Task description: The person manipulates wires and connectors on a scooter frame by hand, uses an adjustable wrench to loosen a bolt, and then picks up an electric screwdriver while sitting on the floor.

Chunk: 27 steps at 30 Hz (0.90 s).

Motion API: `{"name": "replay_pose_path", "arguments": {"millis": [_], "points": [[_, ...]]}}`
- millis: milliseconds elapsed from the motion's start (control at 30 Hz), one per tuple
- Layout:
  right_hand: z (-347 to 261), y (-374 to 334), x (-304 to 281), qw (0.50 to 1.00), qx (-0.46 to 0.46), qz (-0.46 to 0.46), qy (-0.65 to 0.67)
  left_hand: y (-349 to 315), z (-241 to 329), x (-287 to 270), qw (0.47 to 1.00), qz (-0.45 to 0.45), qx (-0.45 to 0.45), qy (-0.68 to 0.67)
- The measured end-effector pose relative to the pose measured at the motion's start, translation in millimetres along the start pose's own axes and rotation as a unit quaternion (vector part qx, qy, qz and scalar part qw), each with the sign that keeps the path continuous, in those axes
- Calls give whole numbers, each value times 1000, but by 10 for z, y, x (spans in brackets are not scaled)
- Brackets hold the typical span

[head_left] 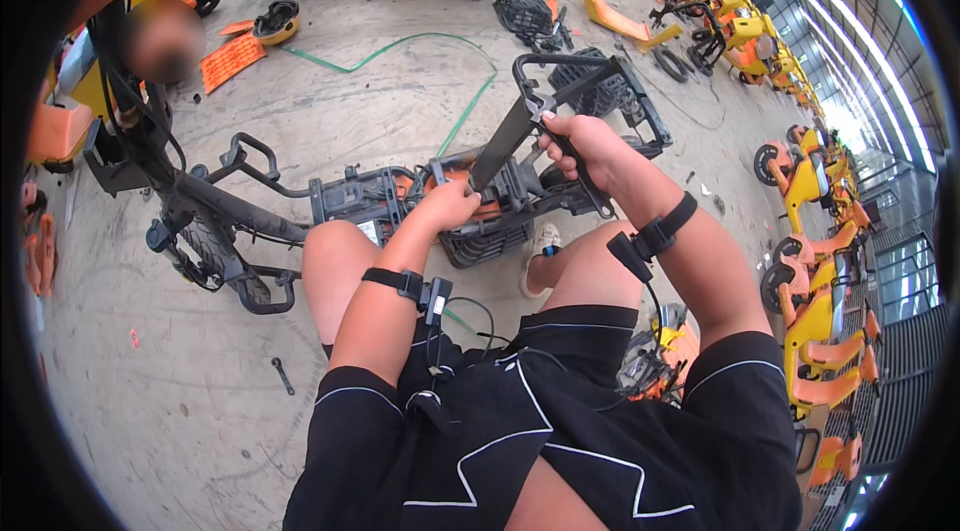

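Stretching crosswise, a stripped black metal scooter frame (350, 196) bears a thick, dark, slanting tube (503, 148). The right hand (583, 153) grasps a silver-headed, black-handled tool (592, 194), its head at the tube's upper end, just beyond the thumb. The left hand (452, 204) is at the tube's lower end, its grip hidden.

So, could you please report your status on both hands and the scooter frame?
Right hand holding tool. Left hand at scooter frame, bodywork off. Loose wrench on floor, well left.
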State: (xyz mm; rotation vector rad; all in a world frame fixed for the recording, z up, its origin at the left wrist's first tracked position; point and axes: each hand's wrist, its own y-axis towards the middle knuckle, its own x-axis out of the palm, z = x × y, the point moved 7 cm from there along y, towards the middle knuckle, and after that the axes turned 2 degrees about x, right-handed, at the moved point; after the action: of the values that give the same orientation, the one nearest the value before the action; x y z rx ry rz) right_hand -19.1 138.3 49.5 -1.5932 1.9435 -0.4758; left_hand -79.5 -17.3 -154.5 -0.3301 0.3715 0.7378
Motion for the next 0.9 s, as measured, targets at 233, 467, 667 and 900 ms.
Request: {"name": "replay_pose_path", "arguments": {"millis": [233, 467, 667, 900], "points": [[-40, -61, 22, 1000, 13, -7, 11, -18, 13, -29, 1000, -1, -6, 8], [17, -77, -78, 999, 10, -40, 32, -113, 122, -101, 998, -1, -9, 57], [12, -253, -301, 1000, -1, -22, -1, -103, 95, -108, 997, 4, -8, 74], [-131, -316, -502, 975, -45, 28, -216, -146, 166, -93, 994, -6, -30, 107]]}}
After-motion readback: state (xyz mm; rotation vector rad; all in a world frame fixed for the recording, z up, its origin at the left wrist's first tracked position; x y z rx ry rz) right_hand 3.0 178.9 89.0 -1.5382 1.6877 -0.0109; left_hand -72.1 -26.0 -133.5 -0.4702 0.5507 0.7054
